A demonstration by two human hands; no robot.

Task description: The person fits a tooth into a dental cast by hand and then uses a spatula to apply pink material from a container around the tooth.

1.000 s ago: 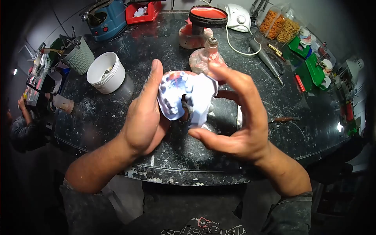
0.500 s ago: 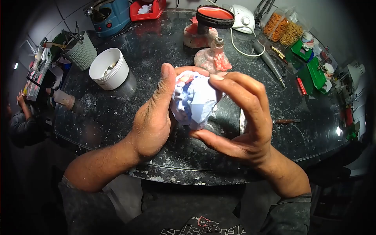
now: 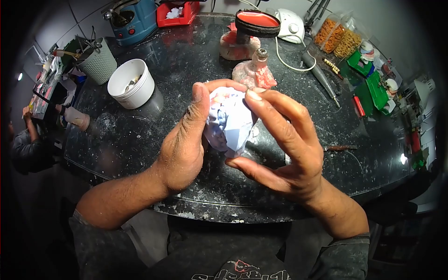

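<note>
Left hand (image 3: pixel 183 145): cupped around white dental models (image 3: pixel 233 122)
Right hand (image 3: pixel 298 161): gripping them between thumb and fingertips
White tub (image 3: pixel 140 96): upright on surface (image 3: pixel 126 135)

Glossy red bin (image 3: pixel 175 17), white tub (image 3: pixel 133 88)

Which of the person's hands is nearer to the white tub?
The left. The left hand is toward the person and right of the white tub; the right hand is farther right, across the pale model.
</note>
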